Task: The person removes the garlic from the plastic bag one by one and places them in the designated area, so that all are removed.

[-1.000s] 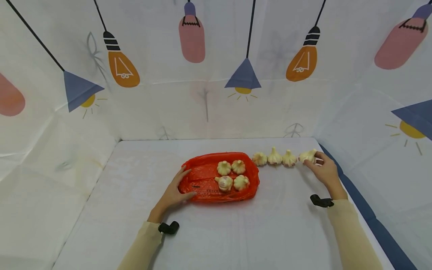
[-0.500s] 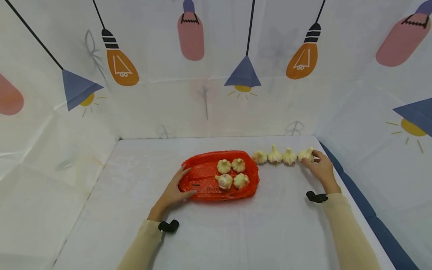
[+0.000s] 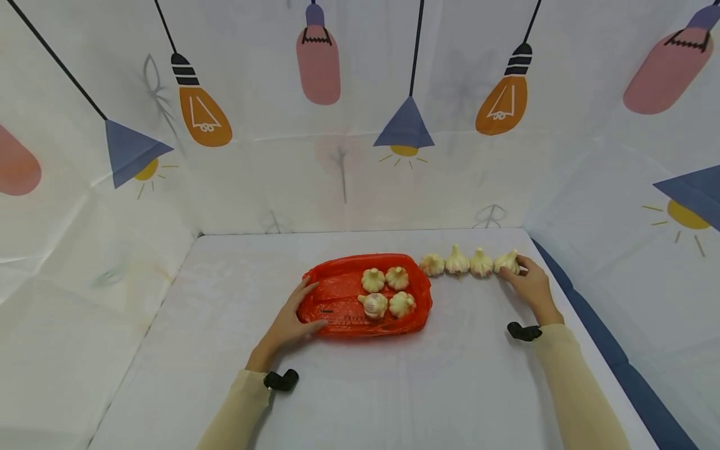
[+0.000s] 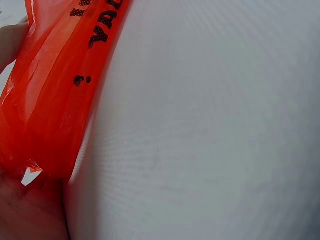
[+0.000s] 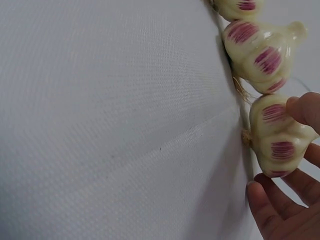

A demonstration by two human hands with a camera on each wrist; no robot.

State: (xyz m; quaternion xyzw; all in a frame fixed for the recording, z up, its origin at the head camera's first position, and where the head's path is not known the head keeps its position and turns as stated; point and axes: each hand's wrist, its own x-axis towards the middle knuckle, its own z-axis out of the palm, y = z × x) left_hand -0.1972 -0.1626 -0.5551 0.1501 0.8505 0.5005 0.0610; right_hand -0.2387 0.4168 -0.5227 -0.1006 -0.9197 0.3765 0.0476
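Note:
A red plastic-covered tray (image 3: 337, 289) lies on the table, with several garlic bulbs (image 3: 374, 306) in its right half. My left hand (image 3: 289, 322) holds its left end, fingers at the far side and thumb at the near rim. At the right end of a row of garlic, my right hand (image 3: 533, 287) grips a garlic bulb (image 3: 506, 261) between thumb and fingers. Up close in the right wrist view, this garlic bulb (image 5: 275, 132) has purple streaks and stands beside its neighbouring bulb (image 5: 262, 57). Crinkled red plastic (image 4: 60, 100) fills the left wrist view's left side.
Three more garlic bulbs (image 3: 457, 261) line up between the tray and my right hand. A white cloth covers the table (image 3: 394, 387). Printed white sheets (image 3: 349, 162) hang behind and at the sides. Blue fabric (image 3: 599, 337) runs along the right edge.
My right hand has moved slightly left with its garlic bulb, bringing it close to the row's end. The left hand and tray stay in place.

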